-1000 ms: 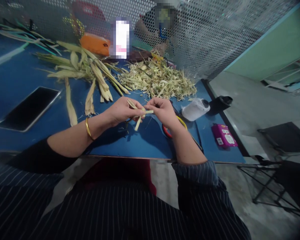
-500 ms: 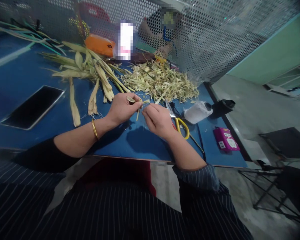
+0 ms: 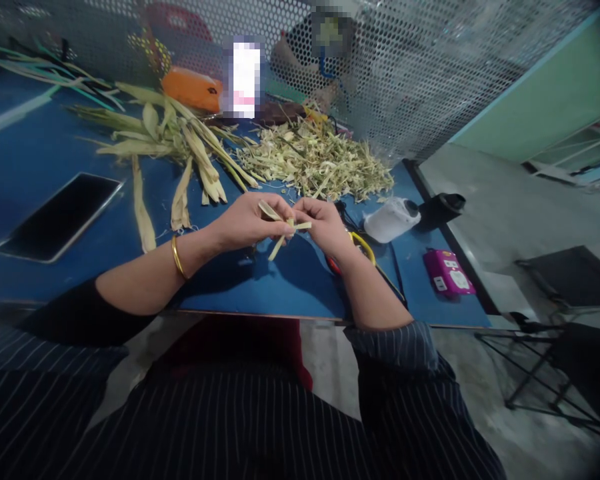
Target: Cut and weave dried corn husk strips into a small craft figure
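Note:
My left hand pinches a small piece of dried corn husk between thumb and fingers. Pale strips of the husk stick out in several directions, one of them crossing toward the right. Against it, with fingertips bent and pressed together, is my right hand; its thumb and index finger meet the husk close to my left fingertips. The exact contact is partly covered by the fingers. Yellow-handled scissors lie partly hidden behind my right wrist. Both hands are above the blue table.
Long corn husks lie at the back left, beside a heap of husk scraps. A phone is at left. White and black spools and a purple packet are at right. Behind a perforated screen sits another person.
My hands have drawn closer together and slightly nearer to me. The husk strips have turned and show more. My right hand and forearm now cover the scissor blades.

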The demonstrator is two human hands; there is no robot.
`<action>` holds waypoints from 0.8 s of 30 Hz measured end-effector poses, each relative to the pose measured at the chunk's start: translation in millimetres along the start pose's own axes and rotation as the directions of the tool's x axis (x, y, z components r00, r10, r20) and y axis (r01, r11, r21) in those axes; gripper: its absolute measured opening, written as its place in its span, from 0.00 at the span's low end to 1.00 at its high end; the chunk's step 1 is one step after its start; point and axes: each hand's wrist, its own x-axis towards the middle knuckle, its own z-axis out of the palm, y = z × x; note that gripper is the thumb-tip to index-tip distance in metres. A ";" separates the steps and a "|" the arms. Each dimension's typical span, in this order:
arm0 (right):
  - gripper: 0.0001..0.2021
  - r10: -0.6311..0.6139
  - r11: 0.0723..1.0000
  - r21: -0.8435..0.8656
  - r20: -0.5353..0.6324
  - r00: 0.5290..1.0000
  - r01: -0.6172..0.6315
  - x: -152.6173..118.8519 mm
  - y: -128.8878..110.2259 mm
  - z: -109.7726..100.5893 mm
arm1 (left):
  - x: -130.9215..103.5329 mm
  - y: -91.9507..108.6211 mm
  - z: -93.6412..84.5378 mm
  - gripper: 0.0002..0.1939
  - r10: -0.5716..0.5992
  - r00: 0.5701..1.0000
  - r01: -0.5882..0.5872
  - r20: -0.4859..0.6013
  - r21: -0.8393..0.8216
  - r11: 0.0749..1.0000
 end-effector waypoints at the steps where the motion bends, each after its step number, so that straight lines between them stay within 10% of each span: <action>1: 0.13 0.032 0.999 0.019 0.007 0.999 -0.032 0.2 1.6 1.8 | 0.7 -1.1 -0.1 0.08 0.009 1.000 -0.009 -0.025 -0.018 1.000; 12: 0.12 -0.212 0.907 -0.392 -0.113 0.971 0.152 -7.2 -4.9 6.5 | 8.5 -1.5 -6.1 0.05 0.007 0.894 0.030 -0.448 0.076 0.997; 20: 0.12 -0.032 0.979 -0.201 -0.094 0.995 0.012 -5.1 1.4 6.5 | 16.1 -14.8 -9.6 0.07 -0.064 0.865 -0.016 -0.498 -0.153 0.988; 24: 0.12 -0.274 0.901 -0.366 -0.065 0.959 0.233 -8.8 -8.3 3.6 | 16.4 -13.0 -12.5 0.06 -0.032 0.833 0.004 -0.553 -0.051 0.999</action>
